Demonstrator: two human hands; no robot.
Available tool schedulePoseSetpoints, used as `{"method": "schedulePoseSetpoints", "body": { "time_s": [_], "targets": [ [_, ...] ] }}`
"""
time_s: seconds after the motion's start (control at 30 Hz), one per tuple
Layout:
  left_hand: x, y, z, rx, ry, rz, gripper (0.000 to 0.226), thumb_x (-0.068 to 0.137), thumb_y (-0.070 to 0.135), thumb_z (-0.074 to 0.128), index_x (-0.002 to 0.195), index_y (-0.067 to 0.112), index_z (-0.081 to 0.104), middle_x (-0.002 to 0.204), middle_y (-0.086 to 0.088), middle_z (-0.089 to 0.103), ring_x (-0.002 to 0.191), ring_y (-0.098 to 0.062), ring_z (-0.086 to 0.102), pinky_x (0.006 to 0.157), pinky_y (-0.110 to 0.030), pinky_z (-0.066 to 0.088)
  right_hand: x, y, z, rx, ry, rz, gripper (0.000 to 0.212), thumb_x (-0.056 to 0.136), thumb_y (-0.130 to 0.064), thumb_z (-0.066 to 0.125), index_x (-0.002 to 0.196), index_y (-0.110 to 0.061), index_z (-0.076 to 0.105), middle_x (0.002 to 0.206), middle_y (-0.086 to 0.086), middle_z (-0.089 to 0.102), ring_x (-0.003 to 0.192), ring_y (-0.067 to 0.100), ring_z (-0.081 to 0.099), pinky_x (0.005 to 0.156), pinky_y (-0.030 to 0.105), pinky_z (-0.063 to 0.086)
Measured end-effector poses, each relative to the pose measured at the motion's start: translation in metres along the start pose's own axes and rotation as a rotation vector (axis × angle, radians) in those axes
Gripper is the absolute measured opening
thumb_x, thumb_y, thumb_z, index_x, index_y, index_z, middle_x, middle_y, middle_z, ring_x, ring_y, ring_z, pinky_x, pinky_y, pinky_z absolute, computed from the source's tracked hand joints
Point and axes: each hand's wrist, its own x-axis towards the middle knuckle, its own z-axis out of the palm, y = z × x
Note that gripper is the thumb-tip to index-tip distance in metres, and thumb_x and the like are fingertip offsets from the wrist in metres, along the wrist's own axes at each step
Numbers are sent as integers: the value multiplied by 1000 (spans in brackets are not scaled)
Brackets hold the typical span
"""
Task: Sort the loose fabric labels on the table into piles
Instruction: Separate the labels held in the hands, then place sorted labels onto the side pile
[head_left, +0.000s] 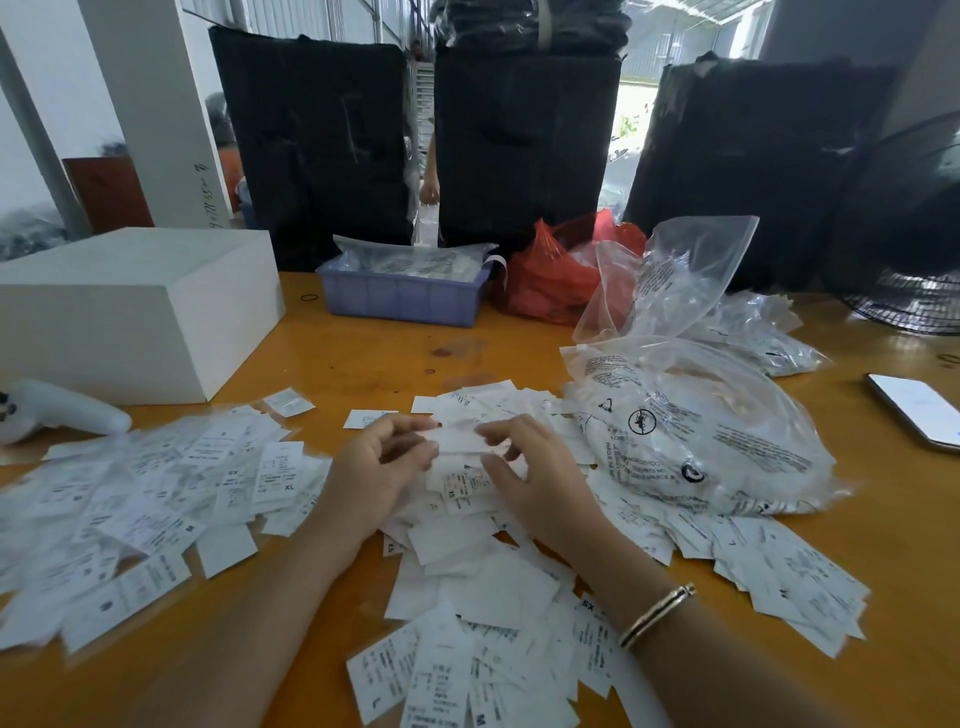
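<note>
Several white fabric labels with black print lie loose on the orange table (363, 353). One spread (130, 499) covers the left side, another heap (483, 597) fills the middle and front, and more labels (779, 566) trail to the right. Over the middle heap, my left hand (382, 467) and my right hand (530, 473) face each other with curled fingers. Both pinch a small white label (460, 439) stretched between their fingertips. A gold bangle (657, 616) sits on my right wrist.
A white box (130, 312) and a white controller (62, 410) stand at the left. A blue bin (405, 296), a red bag (550, 280) and clear plastic bags (696, 431) lie behind and to the right. A phone (917, 410) rests near the right edge, a fan (909, 296) beyond.
</note>
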Motion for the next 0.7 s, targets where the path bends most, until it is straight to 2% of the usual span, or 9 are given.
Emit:
{"method": "schedulePoseSetpoints", "body": {
  "time_s": [0.07, 0.17, 0.3, 0.4, 0.47, 0.53, 0.6, 0.67, 0.7],
  "targets": [
    [1, 2, -2, -81, 30, -19, 20, 87, 18, 66, 97, 35, 63, 86, 16, 72, 82, 1, 66, 67, -12, 46, 0, 6, 0, -260, -89, -70, 24, 90, -36, 56, 111, -29, 66, 110, -12, 55, 101, 8, 45, 90, 27, 31],
    [1, 2, -3, -123, 56, -31, 26, 85, 18, 68, 101, 37, 59, 87, 16, 73, 84, 1, 65, 71, -14, 43, 0, 11, 2, -379, -238, -47, 44, 86, -55, 53, 124, -32, 59, 117, -12, 49, 111, 11, 38, 92, 27, 21],
    [3, 0, -2, -131, 68, -37, 24, 83, 22, 71, 100, 34, 59, 78, 11, 71, 76, -3, 64, 62, -10, 44, 3, 12, 2, -248, -249, -20, 38, 83, -52, 59, 116, -33, 60, 113, -15, 50, 110, 8, 38, 92, 26, 20],
    [3, -1, 1, -162, 15, -52, 21, 86, 16, 66, 100, 31, 61, 80, 12, 70, 83, -7, 63, 70, -17, 47, 5, 12, 0, -121, -240, 12, 21, 83, -43, 64, 100, -36, 55, 101, -20, 52, 98, 2, 42, 96, 31, 25],
    [1, 1, 2, -172, -12, -47, 24, 89, 12, 63, 103, 31, 61, 85, 10, 70, 86, -8, 65, 72, -20, 50, 6, 10, -3, -8, -231, 74, 18, 83, -38, 66, 88, -39, 49, 90, -21, 51, 85, -3, 43, 91, 29, 30],
    [0, 2, 1, -194, -30, -28, 30, 89, 8, 62, 109, 30, 61, 86, 11, 70, 81, -9, 68, 66, -18, 53, 6, 10, -8, 168, -196, 160, 21, 83, -32, 69, 83, -40, 50, 88, -19, 55, 84, 3, 50, 82, 23, 38],
    [-2, 4, 1, -203, -57, -7, 35, 89, 7, 60, 113, 32, 59, 94, 13, 71, 77, -9, 68, 63, -16, 53, 6, 9, -12, 310, -156, 215, 21, 83, -27, 71, 86, -41, 55, 91, -20, 59, 89, 12, 57, 73, 13, 42],
    [-3, 6, 1, -200, -79, 0, 38, 90, 5, 58, 114, 35, 58, 100, 13, 71, 74, -8, 67, 60, -16, 52, 6, 8, -12, 322, -150, 230, 22, 83, -26, 70, 89, -43, 58, 98, -24, 60, 94, 6, 56, 70, 3, 40],
    [-3, 6, 2, -199, -80, -2, 38, 91, 4, 57, 112, 36, 59, 99, 13, 71, 71, -8, 64, 58, -16, 51, 6, 8, -12, 287, -151, 226, 22, 83, -26, 70, 89, -44, 58, 103, -25, 59, 99, 1, 53, 75, 2, 37]
  ]
}}
